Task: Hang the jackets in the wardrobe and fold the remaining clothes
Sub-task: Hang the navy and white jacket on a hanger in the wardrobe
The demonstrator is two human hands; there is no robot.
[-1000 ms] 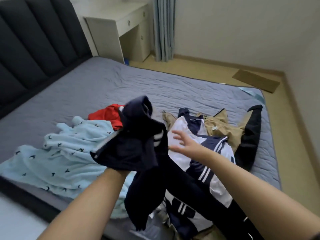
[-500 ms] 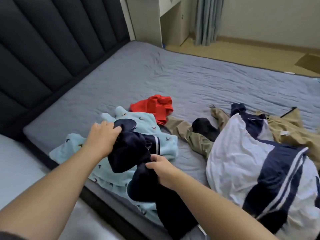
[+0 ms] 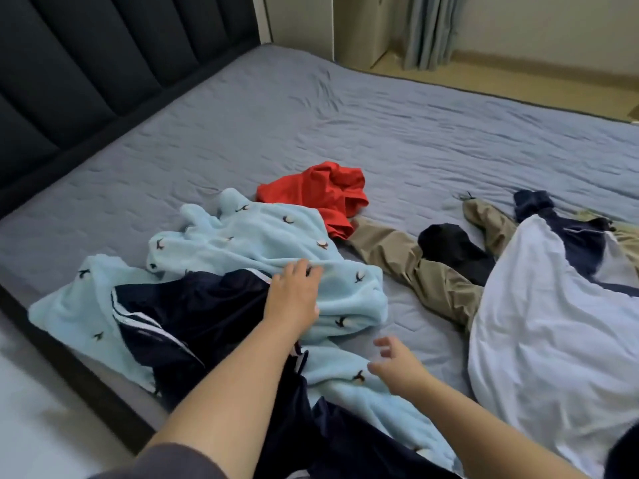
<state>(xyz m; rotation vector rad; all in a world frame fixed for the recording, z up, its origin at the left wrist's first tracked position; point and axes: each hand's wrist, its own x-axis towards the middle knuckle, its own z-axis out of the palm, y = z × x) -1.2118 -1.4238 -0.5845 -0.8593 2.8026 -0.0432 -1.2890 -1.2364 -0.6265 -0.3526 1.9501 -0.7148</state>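
Observation:
Navy trousers with white side stripes lie spread over a light blue fleece garment near the bed's front edge. My left hand rests flat where the navy cloth meets the fleece, fingers straight. Just above the fleece, my right hand hovers with loosely spread fingers and holds nothing. A white and navy jacket lies at the right. Beside it are khaki trousers, a black piece and a red garment.
The grey quilted mattress stretches away behind the clothes. A dark padded headboard stands at the left. A white desk and a grey curtain are at the back, with tan floor beyond the bed.
Both hands have let go of the bunched navy trousers, which now lie spread on the fleece. The left hand flattened onto the cloth; the right drew back and down.

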